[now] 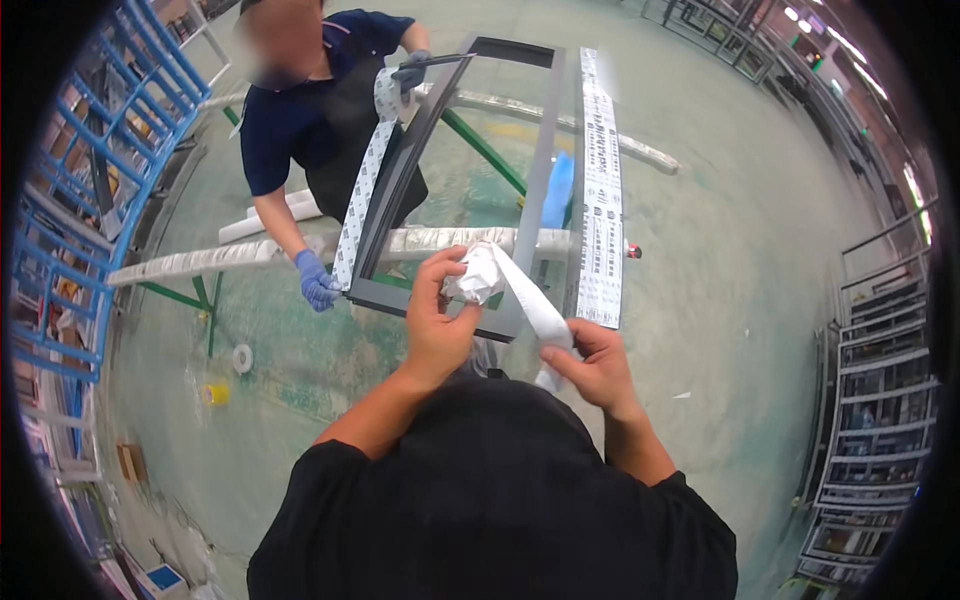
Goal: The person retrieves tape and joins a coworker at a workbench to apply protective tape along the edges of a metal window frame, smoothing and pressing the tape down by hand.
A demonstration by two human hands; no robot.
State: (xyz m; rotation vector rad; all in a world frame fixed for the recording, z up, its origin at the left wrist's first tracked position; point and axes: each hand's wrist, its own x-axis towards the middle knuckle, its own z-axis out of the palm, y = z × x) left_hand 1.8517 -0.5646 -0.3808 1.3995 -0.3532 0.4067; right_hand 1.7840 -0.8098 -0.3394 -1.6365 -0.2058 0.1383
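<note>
My left hand (437, 322) is closed on a crumpled wad of white film (478, 276), held above the near end of a dark grey metal frame (388, 294). From the wad a white strip (532, 300) slants down to my right hand (598, 368), which pinches it between thumb and fingers. The strip's tail hangs below that hand. The frame lies across two wrapped support bars (205, 262). On its right is a wide band of printed silvery film (600, 190).
Across the frame, a co-worker in blue gloves (318, 282) holds a printed film strip (362, 205) along its left side, with the roll (386, 95) at the far end. Blue racks (95, 200) stand left, metal racks (880, 400) right. A yellow tape roll (215, 394) lies on the floor.
</note>
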